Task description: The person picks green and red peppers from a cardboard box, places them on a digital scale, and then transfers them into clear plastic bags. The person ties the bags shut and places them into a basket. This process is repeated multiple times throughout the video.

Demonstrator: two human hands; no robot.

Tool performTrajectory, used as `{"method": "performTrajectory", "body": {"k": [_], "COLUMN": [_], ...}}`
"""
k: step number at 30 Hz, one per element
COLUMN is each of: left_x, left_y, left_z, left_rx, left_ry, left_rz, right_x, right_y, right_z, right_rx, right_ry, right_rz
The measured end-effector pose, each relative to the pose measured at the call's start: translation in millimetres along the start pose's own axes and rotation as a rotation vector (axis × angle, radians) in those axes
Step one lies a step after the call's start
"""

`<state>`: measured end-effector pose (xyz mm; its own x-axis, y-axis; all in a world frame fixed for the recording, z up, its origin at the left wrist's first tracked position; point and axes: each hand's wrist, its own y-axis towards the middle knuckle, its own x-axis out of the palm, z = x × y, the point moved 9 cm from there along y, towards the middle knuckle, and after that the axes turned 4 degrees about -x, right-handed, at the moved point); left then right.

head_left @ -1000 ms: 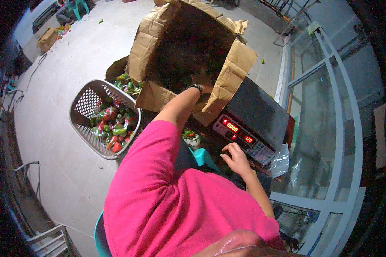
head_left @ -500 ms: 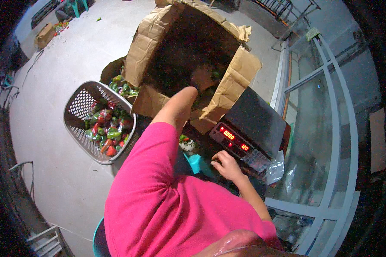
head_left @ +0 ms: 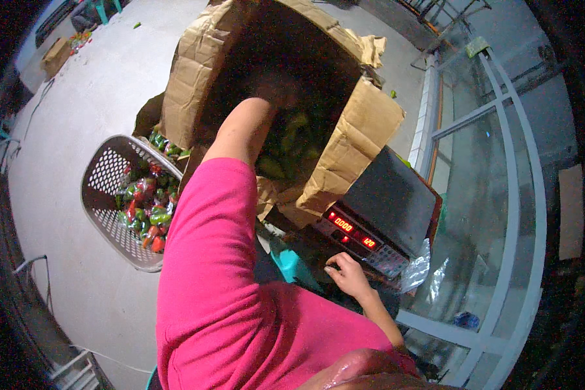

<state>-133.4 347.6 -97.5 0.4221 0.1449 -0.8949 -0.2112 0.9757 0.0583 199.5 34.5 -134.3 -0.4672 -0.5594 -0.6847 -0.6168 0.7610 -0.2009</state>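
Observation:
A big open cardboard box (head_left: 188, 97) stands in front of me with green peppers (head_left: 292, 143) dimly visible inside. My left hand (head_left: 276, 88) reaches deep into it, blurred and in shadow, so its grip is unclear. My right hand (head_left: 348, 273) rests with loosely curled fingers just below the keypad of a black digital scale (head_left: 390, 201) with red lit digits. It holds nothing. My pink sleeve fills the lower middle of the view.
A grey plastic basket (head_left: 104, 195) on the floor to the left holds bagged red and green peppers (head_left: 146, 208). A teal stool (head_left: 292, 266) sits under the box's flap. Crumpled clear plastic (head_left: 419, 266) lies beside the scale. A metal-framed glass partition (head_left: 500, 162) runs along the right.
My left arm has pushed from the box's rim deeper into the box. My right hand has slid off the scale's keys to just below its front edge.

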Motion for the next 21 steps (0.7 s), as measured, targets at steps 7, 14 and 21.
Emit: {"method": "performTrajectory", "body": {"k": [7,14,21], "left_x": [5.1,-10.8,4.4], "left_y": [-2.6,-25.9,-66.3], "left_z": [-2.9,-22.3,-23.1], "left_rx": [-0.05,-0.092,-0.111], "left_ry": [-0.001,0.014,0.013], "left_rz": [0.003,0.042,-0.031], "right_x": [0.3,9.0,1.1], "right_y": [9.1,2.1,14.9], "right_z": [-8.3,-5.3,-42.8], "right_rx": [-0.092,-0.084,-0.151], "right_ry": [-0.085,-0.015,-0.043], "right_rz": [0.044,-0.024,0.001]}}
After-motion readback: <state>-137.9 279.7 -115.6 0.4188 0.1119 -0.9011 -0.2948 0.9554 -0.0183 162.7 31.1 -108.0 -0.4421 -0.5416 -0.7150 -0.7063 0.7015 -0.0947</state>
